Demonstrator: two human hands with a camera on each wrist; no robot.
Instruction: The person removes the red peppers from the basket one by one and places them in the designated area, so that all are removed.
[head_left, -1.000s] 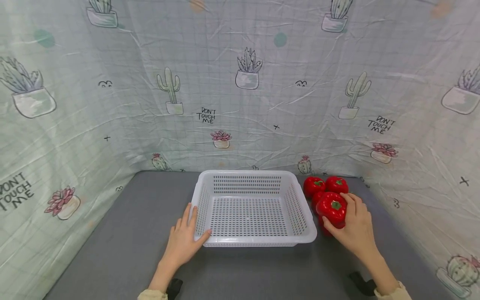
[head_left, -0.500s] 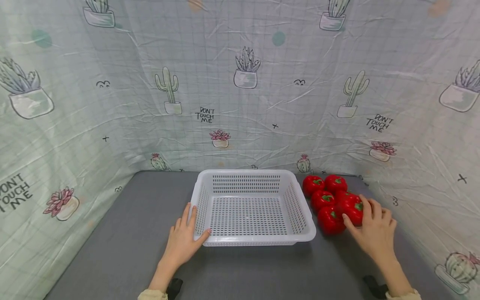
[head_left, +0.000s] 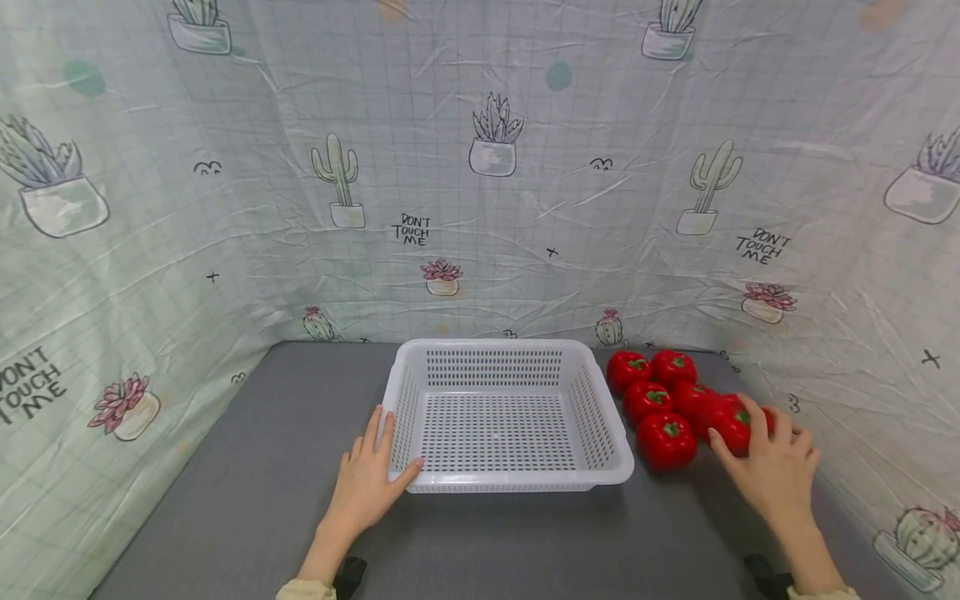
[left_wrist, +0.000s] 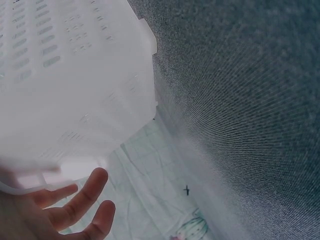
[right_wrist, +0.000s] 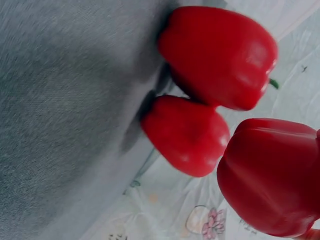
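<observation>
My right hand (head_left: 776, 471) grips a red bell pepper (head_left: 727, 423), thumb on its near left side and fingers over its far right. In the right wrist view this bell pepper (right_wrist: 272, 175) appears large and close, apart from the table. Several more red bell peppers (head_left: 666, 442) stand in a cluster just left of it, green stems showing. My left hand (head_left: 367, 475) rests at the front left corner of a white perforated plastic basket (head_left: 495, 480), thumb on the front rim and relaxed fingers along the left side. Nothing lies inside the basket.
The dark grey table (head_left: 495, 550) carries the basket at its middle, with the pepper cluster close to the basket's right wall. A cactus-print cloth (head_left: 495, 217) hangs around the back and both sides of the table.
My right hand has moved to the right with the bell pepper, from above the cluster to its right side, uncovering the peppers beneath. My left hand and the basket have stayed in place.
</observation>
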